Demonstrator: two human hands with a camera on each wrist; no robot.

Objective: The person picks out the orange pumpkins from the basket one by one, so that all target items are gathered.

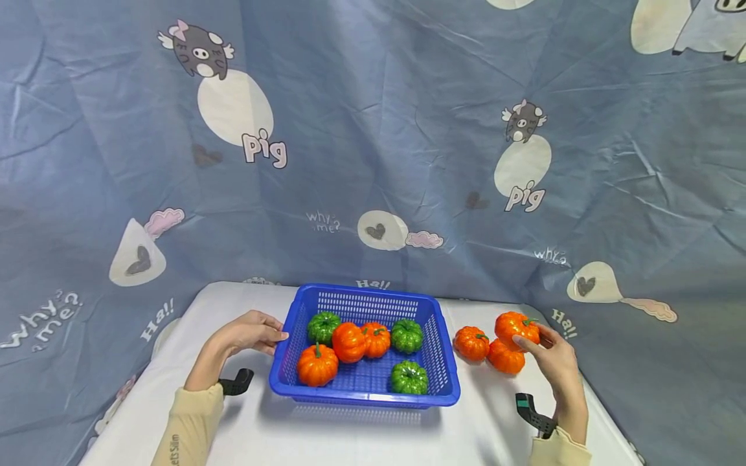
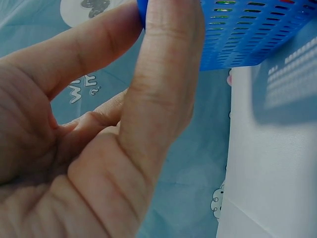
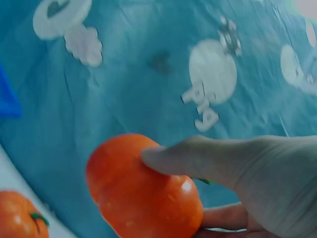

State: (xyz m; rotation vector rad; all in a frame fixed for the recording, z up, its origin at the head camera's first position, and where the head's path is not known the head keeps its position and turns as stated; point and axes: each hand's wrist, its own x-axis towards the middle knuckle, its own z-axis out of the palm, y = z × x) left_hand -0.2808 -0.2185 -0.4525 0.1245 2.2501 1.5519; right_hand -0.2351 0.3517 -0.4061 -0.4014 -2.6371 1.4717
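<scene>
Evidently the step in hand is gathering: the right hand [image 1: 556, 362] grips an orange pumpkin [image 1: 515, 327] lifted above two others on the counter [image 1: 361, 433], right of the blue basket [image 1: 434, 388]. The left hand [image 1: 250, 333] pinches the basket's left rim. Next, the pumpkin needs carrying leftward over the rim and lowering among those inside.
</scene>
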